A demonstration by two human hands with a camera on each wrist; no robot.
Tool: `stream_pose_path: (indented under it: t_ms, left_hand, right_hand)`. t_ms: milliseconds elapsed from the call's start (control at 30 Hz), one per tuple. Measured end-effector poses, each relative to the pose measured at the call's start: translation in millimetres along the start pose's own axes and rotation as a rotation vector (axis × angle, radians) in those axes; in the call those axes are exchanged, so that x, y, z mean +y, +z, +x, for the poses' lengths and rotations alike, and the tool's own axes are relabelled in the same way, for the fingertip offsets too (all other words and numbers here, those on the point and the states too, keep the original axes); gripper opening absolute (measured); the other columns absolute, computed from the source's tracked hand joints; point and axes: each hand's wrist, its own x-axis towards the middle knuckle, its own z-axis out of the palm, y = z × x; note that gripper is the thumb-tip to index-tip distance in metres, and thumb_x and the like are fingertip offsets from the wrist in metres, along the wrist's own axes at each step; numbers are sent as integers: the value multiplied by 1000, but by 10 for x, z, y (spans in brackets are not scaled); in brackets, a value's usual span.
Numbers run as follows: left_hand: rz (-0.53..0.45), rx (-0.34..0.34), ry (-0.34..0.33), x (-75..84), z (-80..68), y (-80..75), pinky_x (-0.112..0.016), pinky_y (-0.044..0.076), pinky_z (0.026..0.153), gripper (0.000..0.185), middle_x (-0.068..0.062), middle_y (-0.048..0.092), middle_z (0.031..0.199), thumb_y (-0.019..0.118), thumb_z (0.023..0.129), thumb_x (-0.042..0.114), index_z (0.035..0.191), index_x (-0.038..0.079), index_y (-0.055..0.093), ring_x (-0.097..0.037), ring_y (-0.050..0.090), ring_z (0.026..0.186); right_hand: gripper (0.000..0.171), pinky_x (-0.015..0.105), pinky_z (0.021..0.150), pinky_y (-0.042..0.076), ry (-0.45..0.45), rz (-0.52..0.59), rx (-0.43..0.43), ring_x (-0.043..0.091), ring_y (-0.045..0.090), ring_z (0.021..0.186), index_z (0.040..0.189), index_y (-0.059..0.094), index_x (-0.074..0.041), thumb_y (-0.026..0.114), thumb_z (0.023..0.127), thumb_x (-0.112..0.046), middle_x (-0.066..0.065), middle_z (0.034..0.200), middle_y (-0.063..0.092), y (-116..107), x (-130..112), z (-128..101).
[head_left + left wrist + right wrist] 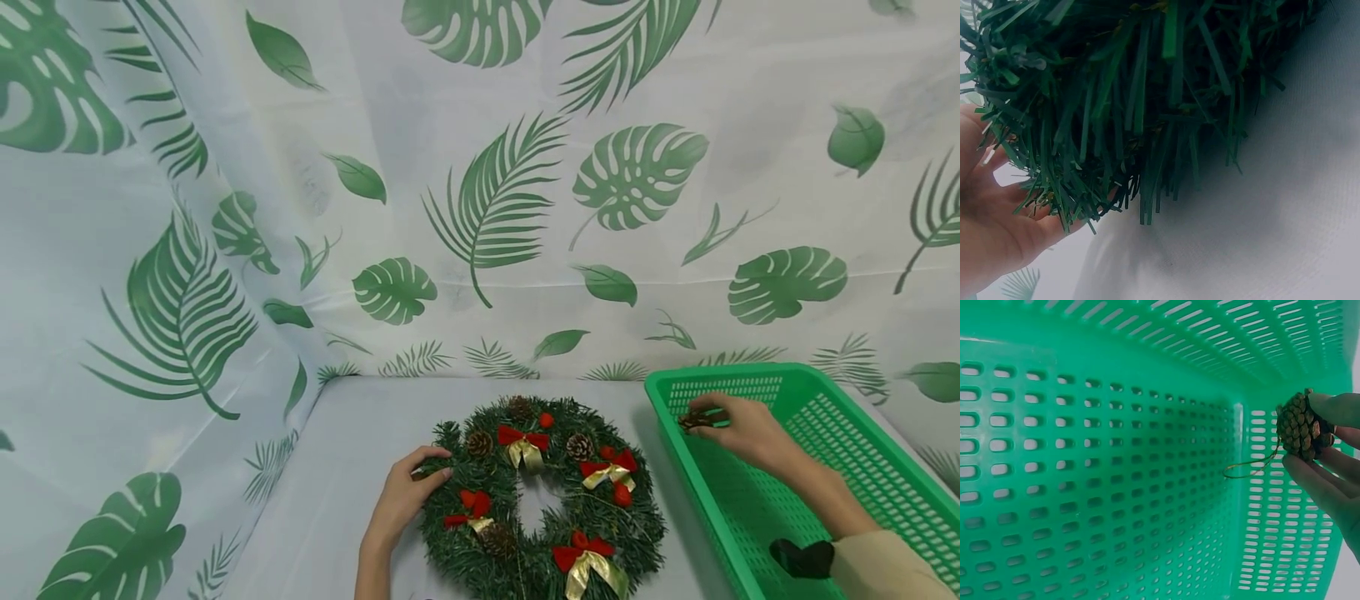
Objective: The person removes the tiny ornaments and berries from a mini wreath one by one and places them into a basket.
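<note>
A green wreath [630,521] with red bows, gold ribbons, red balls and several pine cones lies flat on the white cloth. At its left edge my left hand [405,492] grips the greenery between thumb and fingers; in the left wrist view, needles hide some of the left hand's fingers [1004,228]. My right hand [750,429] pinches a brown pine cone [693,419] over the far left part of a green basket [693,492]. In the right wrist view a thin gold loop dangles from the pine cone [1299,428], between thumb and fingertips.
The slotted basket stands to the right of the wreath, its raised rim between the two. Behind the cloth-covered surface [330,475] rises a white curtain [517,333] printed with green leaves, which also closes off the left side.
</note>
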Motion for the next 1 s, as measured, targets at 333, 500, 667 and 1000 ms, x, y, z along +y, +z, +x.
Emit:
stream_pose_path:
  t_ms: [333, 500, 667, 1000]
  left_hand:
    - [5, -6, 9, -14, 11, -3, -37, 54, 83, 30, -15, 59, 143, 74, 97, 29, 123, 15, 71, -32, 66, 118]
    - [0, -9, -6, -2, 0, -4, -38, 54, 83, 31, -16, 57, 146, 74, 96, 30, 124, 16, 71, -35, 67, 118]
    - [-1, -2, 0, 13, -16, -4, -42, 56, 86, 31, -16, 57, 146, 74, 97, 28, 124, 15, 71, -38, 64, 123]
    - [-16, -3, -5, 17, 2, -4, -39, 54, 83, 30, -16, 57, 146, 75, 96, 28, 123, 15, 71, -39, 62, 126]
  right_hand:
    - [29, 47, 70, 59, -1, 0, -49, 37, 72, 88, 111, 69, 6, 79, 85, -3, 20, 100, 73, 123, 52, 65]
    - [26, 44, 70, 60, -10, 8, -70, 36, 73, 88, 109, 70, 5, 79, 86, -2, 18, 99, 74, 180, 74, 84]
    - [26, 41, 69, 60, -8, 21, -86, 36, 73, 88, 109, 71, 5, 78, 85, 0, 20, 101, 74, 235, 109, 116]
    - [29, 41, 69, 61, -17, 28, -97, 41, 72, 92, 113, 68, 11, 75, 87, 3, 27, 105, 72, 294, 156, 172]
